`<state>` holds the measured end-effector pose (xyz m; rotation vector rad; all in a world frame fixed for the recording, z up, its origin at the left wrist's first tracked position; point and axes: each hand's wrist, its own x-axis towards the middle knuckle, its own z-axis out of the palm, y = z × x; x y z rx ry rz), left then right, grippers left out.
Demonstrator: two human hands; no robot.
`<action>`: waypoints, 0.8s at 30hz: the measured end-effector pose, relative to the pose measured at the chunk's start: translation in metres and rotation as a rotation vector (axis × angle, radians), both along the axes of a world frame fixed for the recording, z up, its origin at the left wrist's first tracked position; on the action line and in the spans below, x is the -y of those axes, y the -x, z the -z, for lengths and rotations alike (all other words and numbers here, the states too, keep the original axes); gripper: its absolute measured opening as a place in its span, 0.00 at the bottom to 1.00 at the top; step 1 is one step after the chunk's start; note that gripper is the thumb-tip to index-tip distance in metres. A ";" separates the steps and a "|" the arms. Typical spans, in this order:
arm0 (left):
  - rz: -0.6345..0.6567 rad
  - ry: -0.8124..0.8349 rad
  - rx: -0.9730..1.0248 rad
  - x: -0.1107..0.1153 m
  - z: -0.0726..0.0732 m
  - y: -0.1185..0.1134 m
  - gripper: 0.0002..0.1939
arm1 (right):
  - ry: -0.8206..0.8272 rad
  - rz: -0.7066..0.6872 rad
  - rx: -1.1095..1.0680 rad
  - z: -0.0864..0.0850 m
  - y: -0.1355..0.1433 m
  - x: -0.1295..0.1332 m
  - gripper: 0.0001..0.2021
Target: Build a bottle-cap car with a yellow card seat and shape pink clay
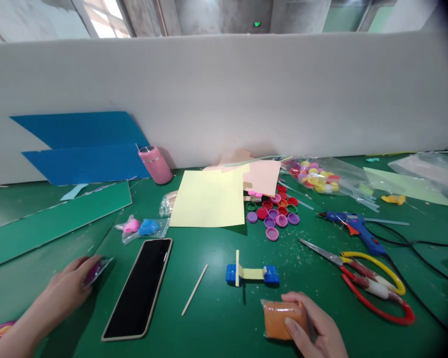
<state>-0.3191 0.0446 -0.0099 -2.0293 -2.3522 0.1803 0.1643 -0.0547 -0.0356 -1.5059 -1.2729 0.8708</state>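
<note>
My right hand (321,325) grips a clear-wrapped packet of orange modelling clay (278,319), thumb on its face, near the front edge of the view. At the left, my left hand (61,291) is closed on a small clear packet with something dark purple in it (96,272); the fingers partly cover it. Just beyond the orange packet stands a small assembly with two blue blocks (271,275), a pale yellow strip between them and an upright stick. Between my hands lie a black phone (138,291) and a thin wooden stick (194,290).
Scissors (358,276) and a blue glue gun (354,226) with its cord lie right. Bottle caps (272,233), yellow paper (209,199) and a pink tumbler (156,165) stand farther back. Bagged pink and blue clay (149,227) lies beyond the phone. A white partition (224,99) closes the back.
</note>
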 end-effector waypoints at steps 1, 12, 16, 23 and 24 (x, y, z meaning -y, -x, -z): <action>0.016 -0.007 0.004 -0.004 -0.002 -0.003 0.17 | 0.008 -0.006 0.005 -0.001 0.000 0.000 0.14; 0.332 -0.235 0.059 -0.021 -0.044 -0.145 0.18 | 0.009 0.066 -0.122 -0.027 -0.029 -0.015 0.15; 0.518 -0.125 0.113 -0.018 -0.027 -0.217 0.18 | -0.085 0.043 -0.028 -0.059 -0.033 -0.059 0.16; 0.591 -0.073 0.271 -0.016 -0.022 -0.215 0.29 | -0.188 -0.400 0.253 -0.089 0.012 -0.148 0.14; 0.555 -0.098 0.315 -0.019 -0.025 -0.205 0.27 | -0.198 -0.439 0.275 -0.090 0.022 -0.157 0.14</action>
